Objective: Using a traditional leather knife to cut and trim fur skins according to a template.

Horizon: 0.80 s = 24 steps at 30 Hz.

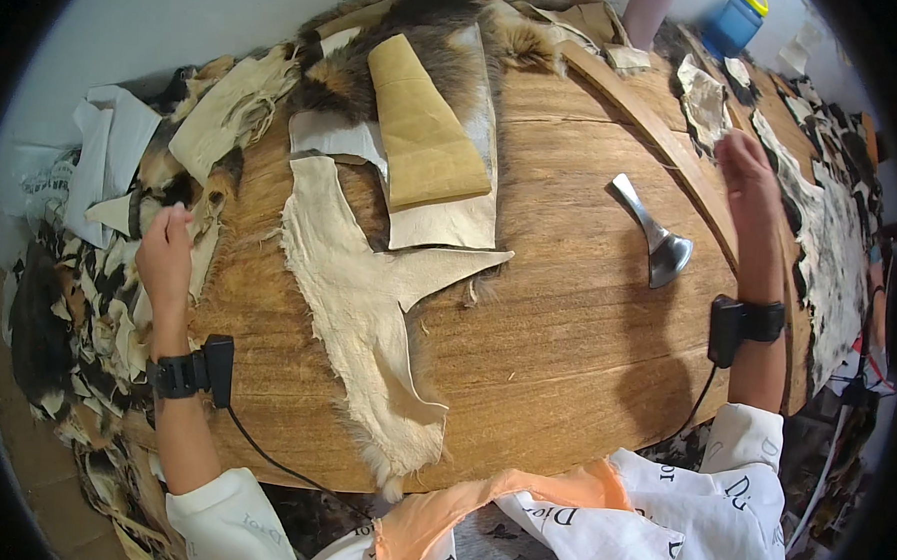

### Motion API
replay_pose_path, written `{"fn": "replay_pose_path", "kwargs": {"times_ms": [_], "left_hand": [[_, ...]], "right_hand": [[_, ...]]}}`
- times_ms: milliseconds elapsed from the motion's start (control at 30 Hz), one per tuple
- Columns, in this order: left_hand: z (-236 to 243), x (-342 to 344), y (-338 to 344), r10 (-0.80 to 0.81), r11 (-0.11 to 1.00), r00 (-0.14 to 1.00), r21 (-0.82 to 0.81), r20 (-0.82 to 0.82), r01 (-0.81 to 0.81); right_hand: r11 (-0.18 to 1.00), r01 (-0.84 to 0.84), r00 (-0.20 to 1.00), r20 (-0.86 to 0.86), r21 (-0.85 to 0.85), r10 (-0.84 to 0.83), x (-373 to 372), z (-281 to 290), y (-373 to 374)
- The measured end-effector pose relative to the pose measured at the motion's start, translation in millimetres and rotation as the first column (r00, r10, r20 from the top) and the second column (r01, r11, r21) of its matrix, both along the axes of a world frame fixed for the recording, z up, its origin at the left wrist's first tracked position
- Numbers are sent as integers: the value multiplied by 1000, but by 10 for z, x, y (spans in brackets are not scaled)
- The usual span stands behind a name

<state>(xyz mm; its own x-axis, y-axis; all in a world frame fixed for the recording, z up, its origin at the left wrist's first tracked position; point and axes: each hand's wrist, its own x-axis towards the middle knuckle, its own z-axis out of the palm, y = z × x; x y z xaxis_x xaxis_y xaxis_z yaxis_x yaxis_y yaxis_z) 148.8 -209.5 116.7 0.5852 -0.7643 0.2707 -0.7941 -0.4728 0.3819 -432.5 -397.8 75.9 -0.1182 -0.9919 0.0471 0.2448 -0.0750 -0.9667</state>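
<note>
Over the left edge of the table [564, 375], a left hand [163, 253] with thumb and fingertips drawn closely together, just beside a small tapered pale scrap [113, 214] among heaped fur offcuts [115, 351]. Cannot tell from this angle whether pinching that scrap or merely close to it. At the far right, a raised right hand [749, 178] with loosely curled fingers, near a long curved wooden strip [641, 108] and a pale, ragged hide piece [705, 99]. Cannot tell whether gripping anything inside that curl. Between both hands, well apart from each, a large cream hide [344, 275] laid flat, with a pointed arm toward the right and a furry lower end at the near table edge. Beyond it, a yellow-tan template [425, 129] resting partly on a pale panel [441, 228] and partly on dark brown fur [347, 80]. Right of centre, a shiny metal tool [653, 239] with a slim handle and flared, rounded blade, lying free on bare wood. Toward the back right, a blue jar [732, 30] with a yellow lid, near a pinkish cylinder [648, 13].
</note>
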Motion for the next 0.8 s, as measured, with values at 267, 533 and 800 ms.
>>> {"fn": "replay_pose_path", "kwargs": {"times_ms": [267,533,800], "left_hand": [[-486,-1595,-376,-736,671,636,-120,-232,732],[-819,-1734,-347,-729,638,546,-120,-411,761],[-903,-1664,-351,-750,597,477,-158,-457,787]], "right_hand": [[796,-604,512,-787,-44,345,1864,-167,843],[780,-583,564,-804,-228,186,2181,-340,1176],[819,-574,446,-830,21,334,2270,-418,1336]]}}
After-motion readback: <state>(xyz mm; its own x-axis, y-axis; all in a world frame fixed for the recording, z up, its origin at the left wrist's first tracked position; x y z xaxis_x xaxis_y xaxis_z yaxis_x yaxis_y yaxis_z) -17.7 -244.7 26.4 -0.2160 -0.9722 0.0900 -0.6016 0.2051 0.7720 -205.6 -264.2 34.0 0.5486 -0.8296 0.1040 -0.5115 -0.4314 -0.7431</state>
